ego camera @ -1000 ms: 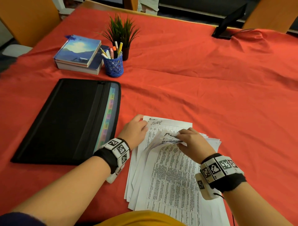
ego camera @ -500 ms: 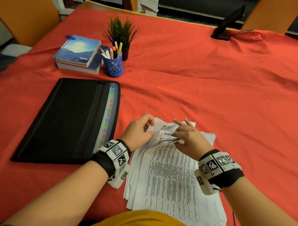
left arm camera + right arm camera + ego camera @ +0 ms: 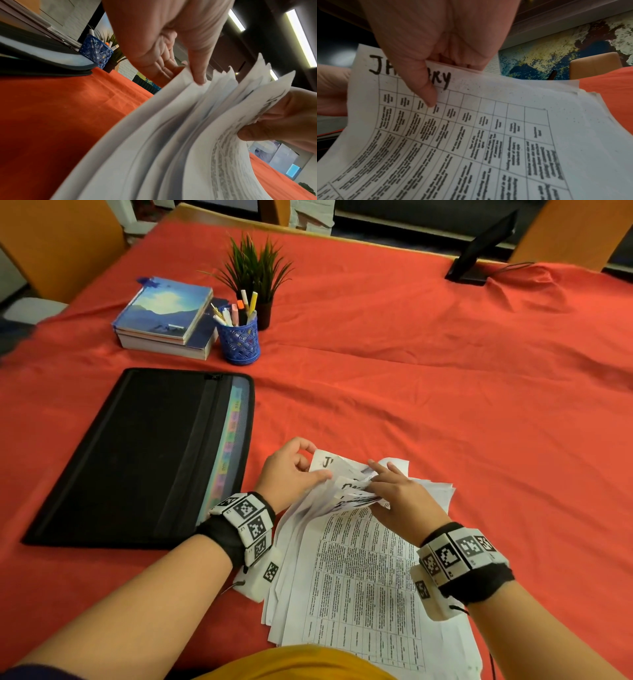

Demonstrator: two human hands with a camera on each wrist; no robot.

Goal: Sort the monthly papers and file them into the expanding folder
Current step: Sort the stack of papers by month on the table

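Red tablecloth (image 3: pixel 445 392): covered table.
Expanding folder (image 3: pixel 137 457): black, lay flat at left, tabbed edge facing papers, long axis running away from person; left hand nearer.
Paper stack (image 3: pixel 363 583): white printed sheets before person, far ends lifted and fanned, just right of folder.
Left hand (image 3: pixel 291 470): fingers curled, pinching far-left corner of fanned sheets.
Right hand (image 3: pixel 400 498): thumb pinned 1 top sheet, apparently "JANUARY"; fingers beneath, partly hidden.
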